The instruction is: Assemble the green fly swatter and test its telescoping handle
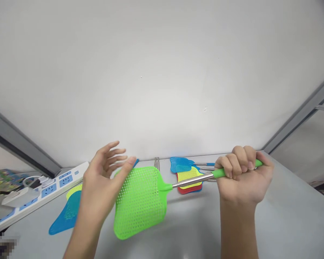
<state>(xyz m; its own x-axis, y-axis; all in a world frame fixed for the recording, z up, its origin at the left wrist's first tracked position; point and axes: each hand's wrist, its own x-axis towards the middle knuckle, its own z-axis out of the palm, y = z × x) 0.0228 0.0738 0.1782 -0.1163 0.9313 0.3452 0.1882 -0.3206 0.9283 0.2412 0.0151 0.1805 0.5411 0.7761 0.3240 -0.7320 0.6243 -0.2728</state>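
My right hand [243,176] is closed around the green handle of a green fly swatter [140,201], whose metal shaft runs left to a perforated green head held above the grey table [286,219]. My left hand [102,180] is open with fingers spread, its thumb touching the upper edge of the green head. Behind it on the table lies a blue swatter [66,216] with a yellow one under it.
A pile of blue, yellow and red swatter heads [187,176] lies at the back of the table by the white wall. A white and blue power strip [43,189] with plugs runs along the left edge.
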